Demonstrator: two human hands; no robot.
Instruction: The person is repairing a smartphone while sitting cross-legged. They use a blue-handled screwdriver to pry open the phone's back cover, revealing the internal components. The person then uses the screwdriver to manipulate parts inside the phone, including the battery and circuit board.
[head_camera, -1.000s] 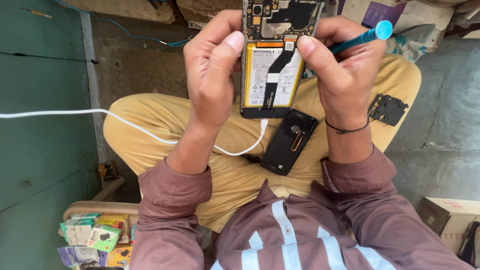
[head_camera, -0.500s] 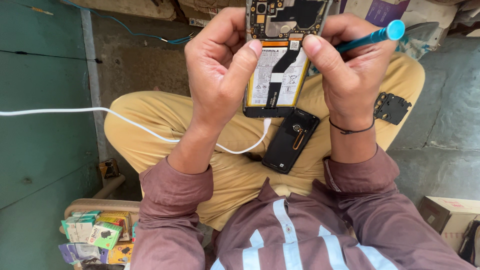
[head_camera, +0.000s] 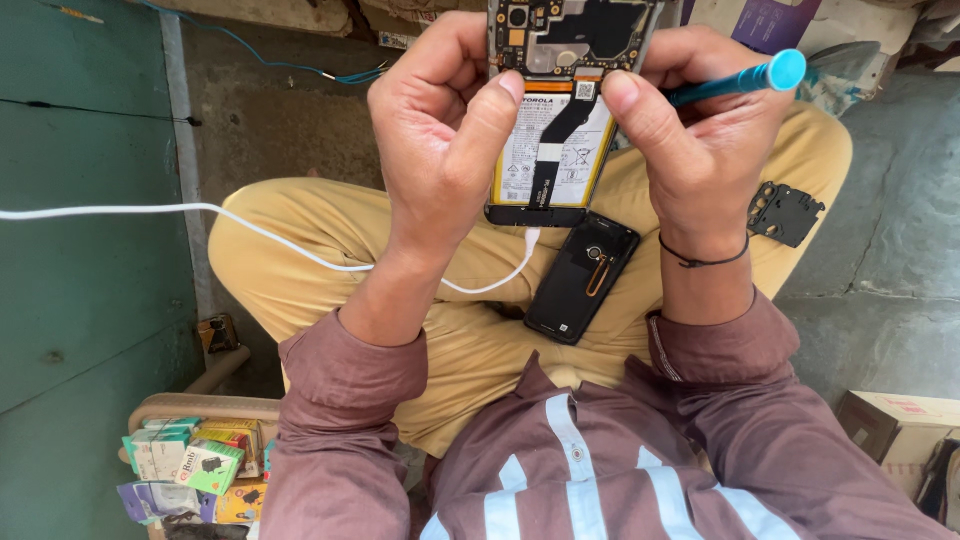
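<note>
Holding the opened smartphone (head_camera: 560, 110) up above the lap, I am clamping it between both hands: the left hand (head_camera: 440, 130) is closed on its left edge with the thumb pressing the battery label, and the right hand (head_camera: 700, 130) is closed on its right edge while also pinching a teal screwdriver (head_camera: 735, 82) that juts out to the right of the phone.

My worry is the thumbs: they are pressing near the thin black flex ribbon, which looks likely to crease or tear, and the soft battery pouch could dent. The white charging cable (head_camera: 250, 225), plugged in at the phone's lower edge, is trailing left and could tug the phone loose.

Below the phone, the glossy black back cover (head_camera: 580, 280) is lying on the yellow trousers; right of it, a small matte black bracket (head_camera: 785, 212), flat and notched, is perching on the knee and may slide off.
</note>
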